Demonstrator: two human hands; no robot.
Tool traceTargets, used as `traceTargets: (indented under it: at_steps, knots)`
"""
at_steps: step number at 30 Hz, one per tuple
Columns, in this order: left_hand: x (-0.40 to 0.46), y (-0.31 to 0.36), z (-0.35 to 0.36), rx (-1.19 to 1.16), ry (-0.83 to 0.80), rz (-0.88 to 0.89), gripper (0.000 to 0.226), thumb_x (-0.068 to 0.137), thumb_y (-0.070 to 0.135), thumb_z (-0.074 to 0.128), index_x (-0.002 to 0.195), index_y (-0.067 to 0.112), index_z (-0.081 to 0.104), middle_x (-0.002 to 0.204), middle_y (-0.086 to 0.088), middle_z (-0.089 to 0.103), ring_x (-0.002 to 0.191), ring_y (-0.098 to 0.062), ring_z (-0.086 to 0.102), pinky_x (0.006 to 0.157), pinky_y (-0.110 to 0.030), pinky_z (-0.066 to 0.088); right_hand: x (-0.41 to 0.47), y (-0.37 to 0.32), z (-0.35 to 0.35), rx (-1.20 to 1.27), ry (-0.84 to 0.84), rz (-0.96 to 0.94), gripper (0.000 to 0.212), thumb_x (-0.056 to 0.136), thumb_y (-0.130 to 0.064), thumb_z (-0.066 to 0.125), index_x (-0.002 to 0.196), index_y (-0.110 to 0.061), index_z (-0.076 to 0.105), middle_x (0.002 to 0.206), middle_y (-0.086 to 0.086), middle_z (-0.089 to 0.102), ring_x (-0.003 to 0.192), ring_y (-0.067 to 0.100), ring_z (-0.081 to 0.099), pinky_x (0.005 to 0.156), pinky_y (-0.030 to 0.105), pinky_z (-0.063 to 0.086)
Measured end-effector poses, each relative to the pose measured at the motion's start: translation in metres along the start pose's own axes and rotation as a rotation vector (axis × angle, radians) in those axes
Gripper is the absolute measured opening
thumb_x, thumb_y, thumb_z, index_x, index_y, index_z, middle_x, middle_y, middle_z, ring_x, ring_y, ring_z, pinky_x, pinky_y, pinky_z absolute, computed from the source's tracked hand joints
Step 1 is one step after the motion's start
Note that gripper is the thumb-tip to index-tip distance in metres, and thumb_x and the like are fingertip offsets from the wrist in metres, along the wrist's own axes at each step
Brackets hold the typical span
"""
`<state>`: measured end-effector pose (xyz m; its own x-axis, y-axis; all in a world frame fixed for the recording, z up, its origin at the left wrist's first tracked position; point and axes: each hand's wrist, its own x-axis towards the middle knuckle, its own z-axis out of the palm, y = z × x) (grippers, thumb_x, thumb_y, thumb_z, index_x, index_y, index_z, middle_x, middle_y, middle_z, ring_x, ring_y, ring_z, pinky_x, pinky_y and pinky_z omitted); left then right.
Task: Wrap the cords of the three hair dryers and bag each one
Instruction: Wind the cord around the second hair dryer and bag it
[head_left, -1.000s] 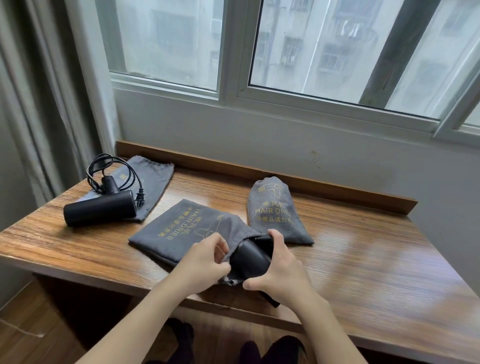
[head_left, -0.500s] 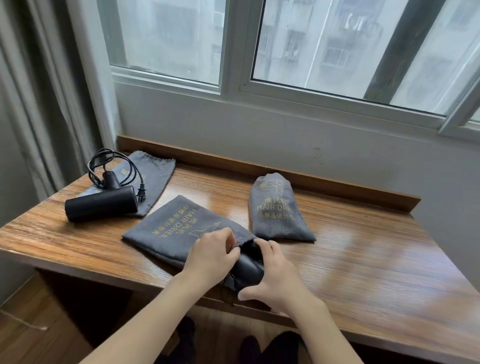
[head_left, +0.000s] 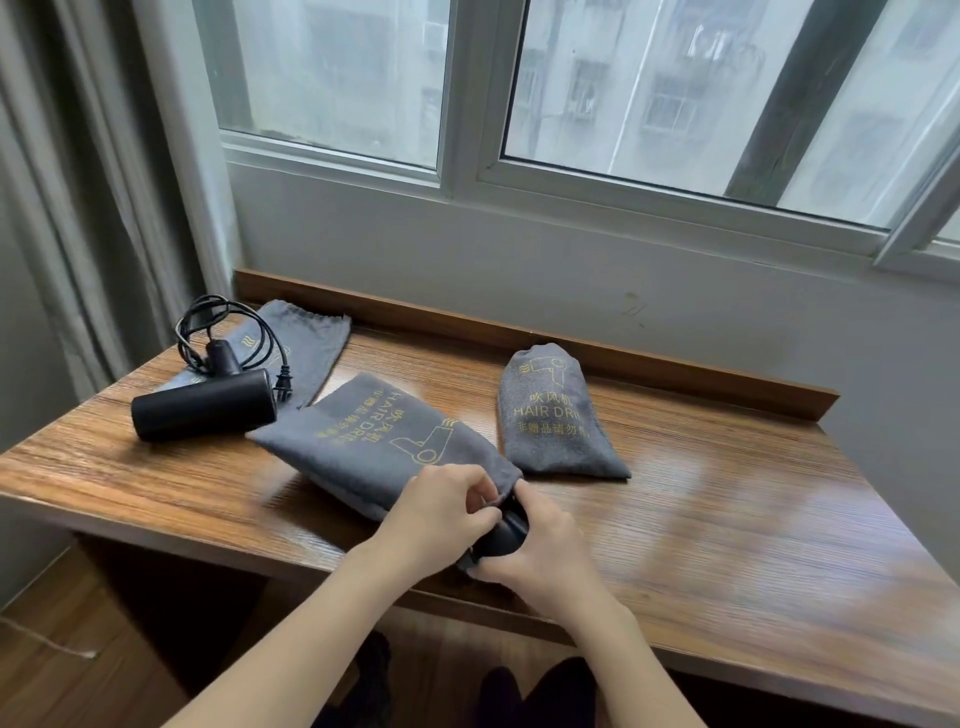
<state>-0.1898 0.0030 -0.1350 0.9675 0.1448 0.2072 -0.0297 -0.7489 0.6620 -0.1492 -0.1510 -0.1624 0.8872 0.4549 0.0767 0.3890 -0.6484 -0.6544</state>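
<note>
At the near edge of the brown wood-grain desk (head_left: 727, 545), the person's left hand (head_left: 441, 512) pinches the mouth of a grey fabric pouch with gold lettering (head_left: 379, 441), fingers curled round the cloth; the right hand (head_left: 540, 556) curls round the black hair dryer (head_left: 503, 535), most of which appears already sunk in the pouch, only its rounded black end showing between the two hands. To finish this step well, the left hand should hold the mouth wide and steady while the right pushes the dryer lengthwise toward the closed end, which points at the far left corner; the cord of this dryer is hidden, so whether it sits neatly inside cannot be told, and a stray loop could snag the hem. A second grey pouch, filled and rounded (head_left: 556, 415), lies toward the back rail, so one unit seems done. At the far left corner another black cylindrical hair dryer (head_left: 205, 405) rests on a flat empty grey pouch (head_left: 311, 338), its black cord (head_left: 228, 332) lying in loose coils; that one likely comes next.
</note>
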Motion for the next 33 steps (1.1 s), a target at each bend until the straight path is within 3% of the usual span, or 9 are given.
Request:
traceTargets:
  at_steps: [5,9,12,15,18,22,25,29,33]
  knots:
    - [-0.007,-0.013,-0.006,0.046,-0.089,-0.076,0.022,0.076,0.026,0.069,0.066,0.034,0.051,0.063,0.013,0.059,0.068,-0.005,0.053,0.066,-0.024,0.042,0.01,-0.002,0.002,0.084,0.13,0.072,0.101,0.051,-0.048,0.083,0.143,-0.028,0.047,0.127,-0.009,0.057,0.118,0.01,0.055,0.095,0.027,0.047]
    - [-0.006,-0.011,-0.003,-0.123,-0.157,-0.039,0.026,0.076,0.02,0.072,0.063,0.032,0.054,0.061,0.011,0.061,0.06,-0.004,0.054,0.067,-0.028,0.049,0.014,-0.006,0.009,0.002,0.073,0.044,0.102,0.059,-0.049,0.074,0.15,-0.023,0.037,0.146,-0.001,0.043,0.131,0.019,0.048,0.105,0.032,0.042]
    - [-0.004,-0.011,0.0,0.05,-0.121,-0.034,0.018,0.075,0.029,0.068,0.069,0.034,0.051,0.078,0.01,0.057,0.077,-0.009,0.056,0.077,-0.031,0.05,0.015,-0.005,0.015,-0.071,0.035,-0.004,0.094,0.069,-0.04,0.076,0.152,-0.024,0.034,0.154,-0.001,0.034,0.134,0.023,0.046,0.106,0.033,0.041]
    - [-0.002,-0.007,0.002,0.169,-0.055,-0.046,0.014,0.079,0.037,0.062,0.082,0.032,0.049,0.09,0.009,0.055,0.088,-0.016,0.056,0.079,-0.031,0.046,0.014,0.0,0.016,-0.019,0.023,-0.048,0.099,0.069,-0.034,0.078,0.154,-0.026,0.027,0.152,-0.004,0.031,0.132,0.016,0.045,0.104,0.028,0.041]
    - [0.002,-0.005,0.006,0.223,0.047,-0.044,0.018,0.084,0.043,0.059,0.094,0.03,0.05,0.097,0.009,0.058,0.093,-0.017,0.057,0.078,-0.031,0.044,0.008,0.01,0.009,0.157,-0.008,-0.047,0.111,0.061,-0.028,0.081,0.154,-0.03,0.02,0.138,-0.014,0.032,0.125,0.0,0.038,0.1,0.01,0.034]
    - [0.015,-0.004,0.011,0.231,0.117,-0.002,0.013,0.089,0.038,0.059,0.097,0.027,0.059,0.095,0.008,0.057,0.094,-0.017,0.058,0.076,-0.03,0.044,0.001,0.024,0.013,0.331,0.037,0.011,0.093,0.047,-0.035,0.081,0.13,-0.044,0.04,0.12,-0.014,0.048,0.114,0.006,0.05,0.098,0.037,0.05]
    - [0.022,-0.001,0.014,0.13,0.084,0.071,0.006,0.088,0.029,0.062,0.089,0.024,0.064,0.089,0.007,0.06,0.09,-0.015,0.056,0.077,-0.032,0.046,-0.001,0.024,0.015,0.38,0.087,0.02,0.078,0.047,-0.03,0.086,0.114,-0.044,0.047,0.114,-0.014,0.057,0.107,0.004,0.057,0.094,0.032,0.052]
    - [0.02,-0.001,0.009,-0.176,-0.112,0.142,0.009,0.082,0.021,0.068,0.077,0.025,0.063,0.078,0.007,0.062,0.075,-0.009,0.058,0.075,-0.03,0.049,0.0,0.024,0.025,0.404,0.142,0.007,0.083,0.045,-0.02,0.092,0.111,-0.04,0.047,0.113,-0.007,0.063,0.104,0.006,0.063,0.082,0.015,0.051]
    - [0.019,-0.016,-0.004,-0.108,-0.061,0.069,0.013,0.083,0.016,0.068,0.077,0.024,0.061,0.079,0.006,0.063,0.076,-0.009,0.058,0.076,-0.028,0.049,0.004,0.031,0.029,0.641,0.109,0.065,0.094,0.041,-0.013,0.091,0.12,-0.032,0.045,0.13,0.004,0.05,0.114,0.012,0.062,0.09,0.027,0.055]
